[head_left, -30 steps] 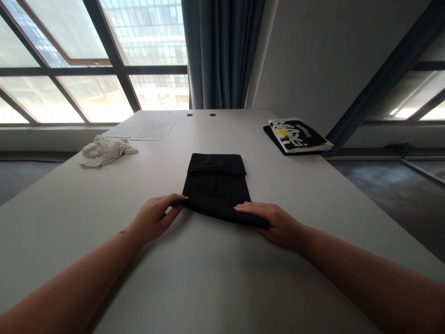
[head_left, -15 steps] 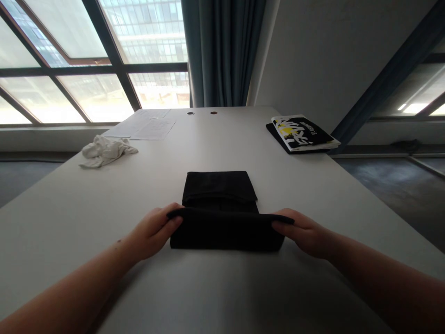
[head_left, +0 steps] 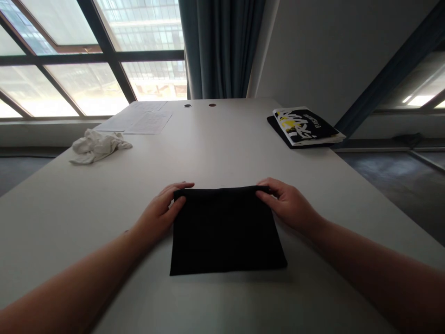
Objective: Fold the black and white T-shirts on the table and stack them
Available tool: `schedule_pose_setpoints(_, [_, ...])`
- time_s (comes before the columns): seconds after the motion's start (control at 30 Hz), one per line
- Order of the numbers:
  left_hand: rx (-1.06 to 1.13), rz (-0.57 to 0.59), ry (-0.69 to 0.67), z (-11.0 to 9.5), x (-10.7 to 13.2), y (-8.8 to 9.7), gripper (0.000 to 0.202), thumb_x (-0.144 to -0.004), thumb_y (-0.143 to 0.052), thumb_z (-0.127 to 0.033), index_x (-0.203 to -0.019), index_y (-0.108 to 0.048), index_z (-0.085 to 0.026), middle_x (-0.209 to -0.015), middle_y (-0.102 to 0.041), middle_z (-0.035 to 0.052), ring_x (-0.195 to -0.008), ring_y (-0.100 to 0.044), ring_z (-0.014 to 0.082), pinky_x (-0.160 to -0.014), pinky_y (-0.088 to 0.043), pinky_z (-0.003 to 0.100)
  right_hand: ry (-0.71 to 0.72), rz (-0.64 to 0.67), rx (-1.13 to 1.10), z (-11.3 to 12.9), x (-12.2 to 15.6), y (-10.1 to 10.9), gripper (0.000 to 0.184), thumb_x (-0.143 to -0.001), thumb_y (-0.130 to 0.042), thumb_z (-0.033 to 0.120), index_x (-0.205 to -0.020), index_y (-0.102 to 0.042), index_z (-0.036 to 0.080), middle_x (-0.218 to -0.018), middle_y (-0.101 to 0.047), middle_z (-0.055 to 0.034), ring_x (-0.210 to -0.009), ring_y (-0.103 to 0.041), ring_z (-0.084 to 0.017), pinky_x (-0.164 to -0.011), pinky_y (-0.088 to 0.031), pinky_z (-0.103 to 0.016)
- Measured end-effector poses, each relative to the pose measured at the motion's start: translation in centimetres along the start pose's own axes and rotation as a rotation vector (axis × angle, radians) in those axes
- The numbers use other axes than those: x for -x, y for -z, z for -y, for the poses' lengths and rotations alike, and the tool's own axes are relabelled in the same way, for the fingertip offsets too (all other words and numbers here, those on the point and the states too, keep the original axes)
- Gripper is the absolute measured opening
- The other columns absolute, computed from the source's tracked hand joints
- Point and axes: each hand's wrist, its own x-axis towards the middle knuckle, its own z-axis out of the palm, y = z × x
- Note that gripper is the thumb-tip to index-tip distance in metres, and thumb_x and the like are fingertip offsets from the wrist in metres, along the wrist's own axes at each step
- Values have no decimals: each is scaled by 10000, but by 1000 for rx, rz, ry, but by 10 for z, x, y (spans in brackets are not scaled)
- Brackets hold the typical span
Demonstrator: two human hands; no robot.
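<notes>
A black cloth [head_left: 225,232] lies folded into a flat rectangle on the white table [head_left: 222,139], right in front of me. My left hand [head_left: 160,215] pinches its far left corner between thumb and fingers. At the far right corner my right hand [head_left: 287,204] grips the same folded edge. Both hands rest low on the tabletop, one at each end of the far edge.
A crumpled white rag [head_left: 95,146] sits at the left side of the table. Sheets of paper [head_left: 139,121] lie at the far left. A black, white and yellow folded item [head_left: 306,127] rests at the far right edge. Windows and a dark curtain [head_left: 220,48] stand behind.
Both hands lifted the near edge of the black cloth and carried it away from me over the rest, folding it in half. The cloth now lies shorter, wider and closer to me.
</notes>
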Motion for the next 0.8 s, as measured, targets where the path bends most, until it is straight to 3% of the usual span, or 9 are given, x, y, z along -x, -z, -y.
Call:
schedule_pose_setpoints(0.13, [-82,32,165,13,-12,-5,432,-989,-516,-506,-1281,-686,-236,-1145,-777,52,-1003,-715,260,-909,-576,397,77,-7,147,-14,-6,-8,186,-921,-599,344,-989,-718,218,-1083,-762,-80,-974,-691,-246,-928,-532,-383])
schedule_pose_setpoints(0.3, [-176,-22,198,22,-16,-7,327,-943,-579,-500,-1107,-686,-239,-967,-773,21,-787,-689,219,-740,-539,351,103,-55,200,-19,-10,-12,166,-915,-586,325,-982,-687,212,-1087,-747,-85,-905,-674,-223,-835,-527,-348])
schedule_pose_setpoints(0.37, [-178,-63,209,24,-18,-8,304,-927,-605,-493,-1079,-647,-233,-997,-772,29,-777,-688,213,-749,-540,356,78,-72,213,-20,-15,-13,166,-908,-587,335,-975,-673,209,-1001,-739,-72,-836,-659,-209,-789,-513,-336])
schedule_pose_setpoints(0.47, [-115,-74,180,24,-21,-10,312,-940,-588,-447,-1175,-582,-241,-1148,-771,52,-846,-713,207,-834,-564,379,28,-55,247,-21,-22,-14,173,-901,-584,349,-967,-658,207,-800,-681,-21,-702,-610,-185,-733,-486,-319])
schedule_pose_setpoints(0.63, [-223,3,31,26,-29,-11,333,-972,-521,-391,-1263,-597,-249,-1263,-749,66,-1184,-675,260,-1087,-495,469,74,-33,300,-27,-33,-17,163,-880,-578,310,-969,-661,202,-838,-681,-25,-729,-616,-177,-738,-474,-305])
schedule_pose_setpoints(0.8, [-276,38,48,31,-39,-4,279,-974,-503,-368,-1159,-664,-235,-1132,-763,57,-1067,-710,242,-999,-551,414,102,4,343,-32,-40,-16,208,-863,-608,234,-1059,-671,206,-886,-724,-29,-751,-640,-179,-770,-518,-312])
